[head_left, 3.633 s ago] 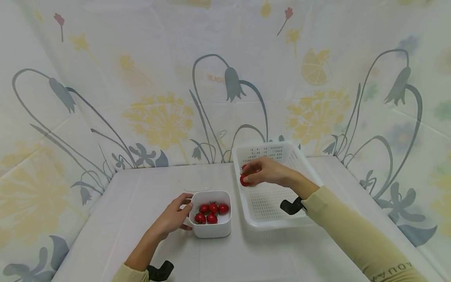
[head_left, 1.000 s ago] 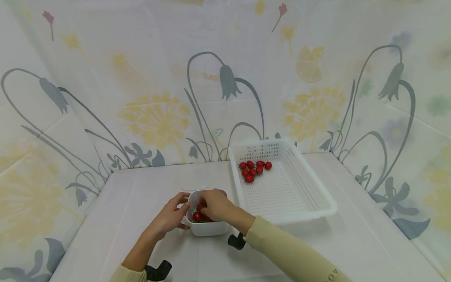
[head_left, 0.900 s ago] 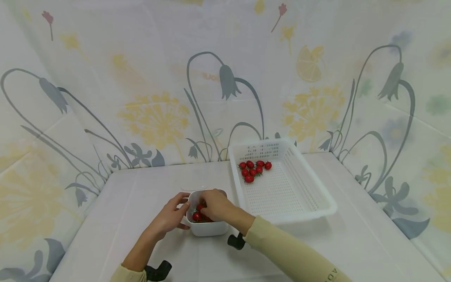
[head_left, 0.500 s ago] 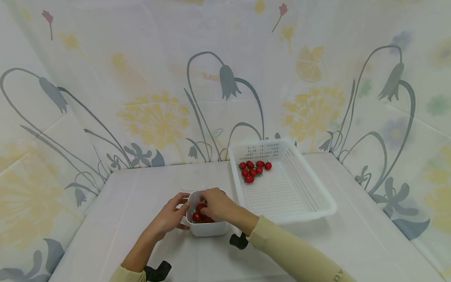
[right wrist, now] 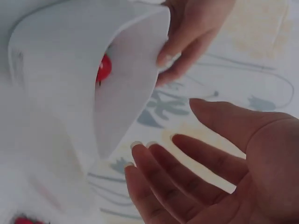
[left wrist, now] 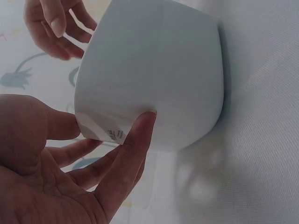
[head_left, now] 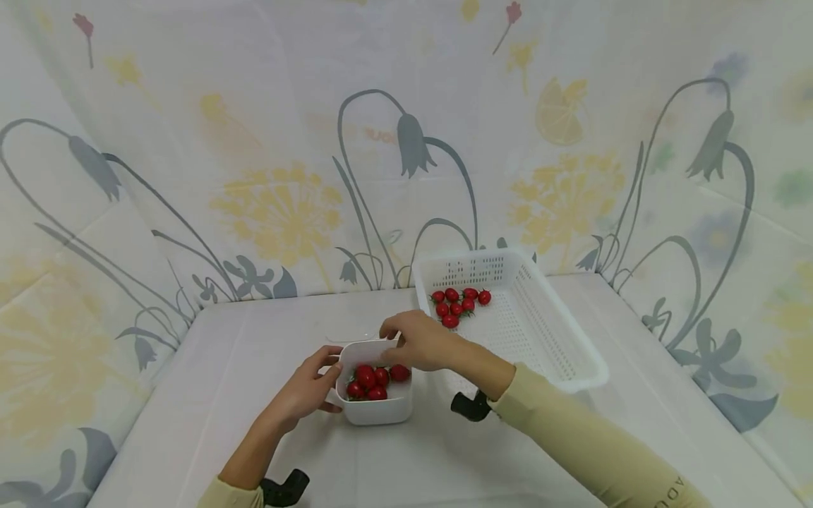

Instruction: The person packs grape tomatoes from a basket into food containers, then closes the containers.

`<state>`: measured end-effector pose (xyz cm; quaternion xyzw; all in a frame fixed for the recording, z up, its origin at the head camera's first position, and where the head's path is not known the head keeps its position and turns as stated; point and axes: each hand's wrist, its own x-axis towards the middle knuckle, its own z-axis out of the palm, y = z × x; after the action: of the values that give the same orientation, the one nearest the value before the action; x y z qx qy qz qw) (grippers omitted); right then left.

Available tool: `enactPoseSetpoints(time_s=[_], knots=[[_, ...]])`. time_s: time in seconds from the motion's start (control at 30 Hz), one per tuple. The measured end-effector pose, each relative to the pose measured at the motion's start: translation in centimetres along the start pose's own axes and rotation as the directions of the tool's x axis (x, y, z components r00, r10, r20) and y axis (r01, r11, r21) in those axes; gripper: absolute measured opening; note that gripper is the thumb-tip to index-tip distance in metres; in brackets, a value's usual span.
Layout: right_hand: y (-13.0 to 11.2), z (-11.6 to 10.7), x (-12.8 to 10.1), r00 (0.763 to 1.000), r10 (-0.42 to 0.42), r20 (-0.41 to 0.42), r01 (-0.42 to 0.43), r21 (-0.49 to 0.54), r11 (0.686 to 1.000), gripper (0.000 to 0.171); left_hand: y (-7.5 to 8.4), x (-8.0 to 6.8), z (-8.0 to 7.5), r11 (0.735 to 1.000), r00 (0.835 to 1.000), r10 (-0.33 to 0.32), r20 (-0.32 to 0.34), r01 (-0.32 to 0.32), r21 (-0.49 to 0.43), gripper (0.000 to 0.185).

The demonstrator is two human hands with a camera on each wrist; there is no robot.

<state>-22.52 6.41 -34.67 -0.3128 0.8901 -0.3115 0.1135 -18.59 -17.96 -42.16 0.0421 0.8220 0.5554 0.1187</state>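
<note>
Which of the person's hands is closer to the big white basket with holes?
The right. The right hand hovers open above the small white tub, just beside the basket. The left hand holds the tub's far side, farther from the basket.

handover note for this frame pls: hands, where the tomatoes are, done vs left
Left hand: grips the left side of the small white bowl, thumb at its rim.
Right hand: empty, fingers relaxed, above the bowl's far right corner.
Tomatoes: seven lie in the white basket, bunched at its far left corner. About five sit in the bowl.
Done: the basket batch.
Left: the tomatoes in the bowl, if they all go across. No tomato is in hand now.
</note>
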Motion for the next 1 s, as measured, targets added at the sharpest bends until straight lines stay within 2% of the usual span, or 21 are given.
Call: enactPoseSetpoints(time_s=[0.27, 0.63, 0.8, 1.0], knots=[[2.7, -3.5, -1.0, 0.998, -0.047, -0.035, 0.046, -0.023, 0.999, 0.029, 0.1, -0.1, 0.0, 1.0, 1.0, 0.007, -0.004, -0.007, -0.001, 0.036], [7.7, -6.4, -0.4, 0.998, -0.027, -0.053, 0.024, -0.054, 0.998, 0.034, 0.0, 0.0, 0.0, 1.0, 1.0, 0.0, -0.008, 0.0, -0.002, 0.037], [10.5, -6.9, 0.1, 0.998, 0.036, -0.045, -0.037, -0.025, 0.999, 0.035, -0.1, 0.1, 0.0, 1.0, 1.0, -0.004, -0.009, 0.004, -0.001, 0.037], [12.3, -6.8, 0.4, 0.994, 0.107, -0.027, -0.108, -0.034, 0.994, 0.038, 0.0, 0.1, 0.0, 1.0, 1.0, -0.011, -0.019, 0.011, 0.005, 0.036]])
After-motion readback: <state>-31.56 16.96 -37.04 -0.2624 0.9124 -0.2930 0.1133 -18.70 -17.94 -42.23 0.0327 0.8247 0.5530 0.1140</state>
